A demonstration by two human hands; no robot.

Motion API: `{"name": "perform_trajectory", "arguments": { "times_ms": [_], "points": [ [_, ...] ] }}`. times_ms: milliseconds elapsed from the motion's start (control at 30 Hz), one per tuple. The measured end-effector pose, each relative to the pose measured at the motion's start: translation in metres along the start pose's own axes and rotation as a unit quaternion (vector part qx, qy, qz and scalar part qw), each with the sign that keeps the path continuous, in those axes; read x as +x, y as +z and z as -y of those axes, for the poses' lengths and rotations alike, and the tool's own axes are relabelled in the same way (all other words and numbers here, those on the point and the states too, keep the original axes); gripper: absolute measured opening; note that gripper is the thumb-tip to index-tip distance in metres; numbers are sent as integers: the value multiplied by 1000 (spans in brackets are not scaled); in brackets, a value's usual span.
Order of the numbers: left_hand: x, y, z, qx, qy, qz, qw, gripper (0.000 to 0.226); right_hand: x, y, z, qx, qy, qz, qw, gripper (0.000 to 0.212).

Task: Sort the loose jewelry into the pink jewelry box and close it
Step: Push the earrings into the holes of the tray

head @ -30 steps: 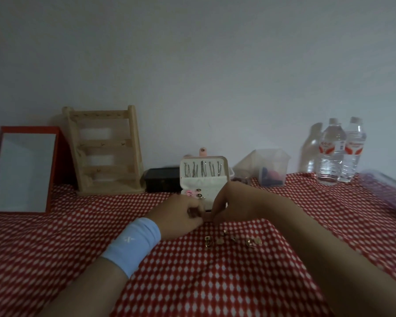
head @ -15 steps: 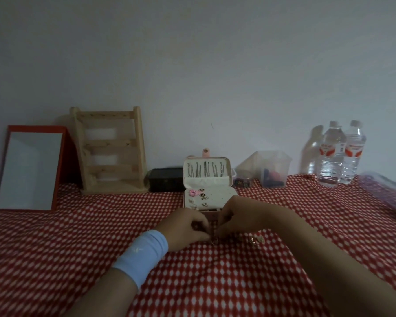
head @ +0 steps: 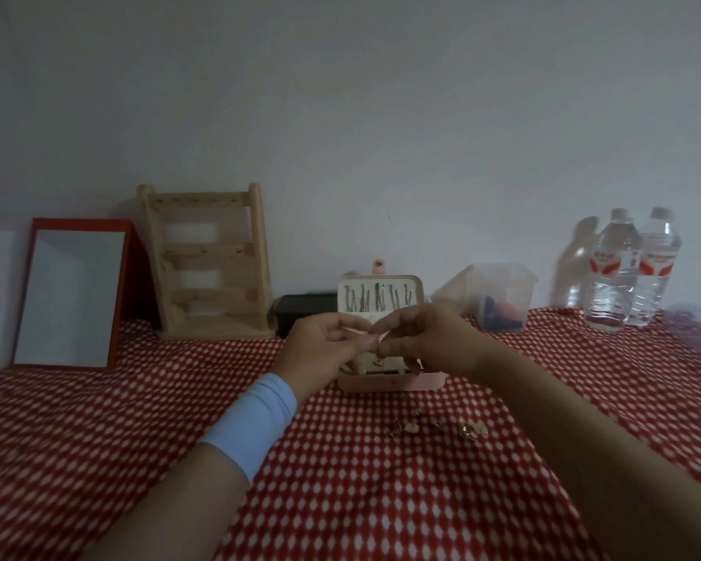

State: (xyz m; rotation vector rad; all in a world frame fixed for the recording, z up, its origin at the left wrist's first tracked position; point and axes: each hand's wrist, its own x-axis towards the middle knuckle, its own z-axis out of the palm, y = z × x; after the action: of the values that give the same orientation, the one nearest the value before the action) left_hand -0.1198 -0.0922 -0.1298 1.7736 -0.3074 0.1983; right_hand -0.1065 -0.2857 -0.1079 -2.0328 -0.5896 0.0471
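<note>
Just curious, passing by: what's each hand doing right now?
Left hand: pinching a tiny jewelry piece above the open pink jewelry box.
Right hand: pinching the same piece, too small to identify.

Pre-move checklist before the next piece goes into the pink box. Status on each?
1. Lid up on pink jewelry box: ok.
2. Over the box, left hand and right hand with fingertips meeting: ok.
3. Anything held in the grip: cannot tell, too small.
4. All loose jewelry off the checked cloth: not ok, several pieces lie there.
5. Free slot inside the box: cannot tell, hands hide it.
</note>
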Motion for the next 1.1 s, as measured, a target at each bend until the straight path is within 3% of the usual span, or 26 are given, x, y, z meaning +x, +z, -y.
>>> {"name": "perform_trajectory", "arguments": {
  "times_ms": [267, 433, 800, 933, 1100],
  "points": [
    [45, -2, -18, 23, -8, 15, 1000, 9, 43, -25, -4, -50, -38, -42, 997, 8],
    [82, -3, -14, 45, -23, 34, 998, 6, 71, -41, -16, -11, -65, -67, 996, 16],
    [144, 3, 10, -34, -116, 107, 987, 14, 113, -56, -47, 69, -68, -81, 992, 17],
    [149, 2, 16, 34, -90, 102, 990, 8, 113, -56, -52, 82, -44, -58, 994, 17],
    [150, 3, 25, 35, -53, 72, 995, 6, 116, -57, -52, 53, -40, -35, 997, 17]
  ]
}}
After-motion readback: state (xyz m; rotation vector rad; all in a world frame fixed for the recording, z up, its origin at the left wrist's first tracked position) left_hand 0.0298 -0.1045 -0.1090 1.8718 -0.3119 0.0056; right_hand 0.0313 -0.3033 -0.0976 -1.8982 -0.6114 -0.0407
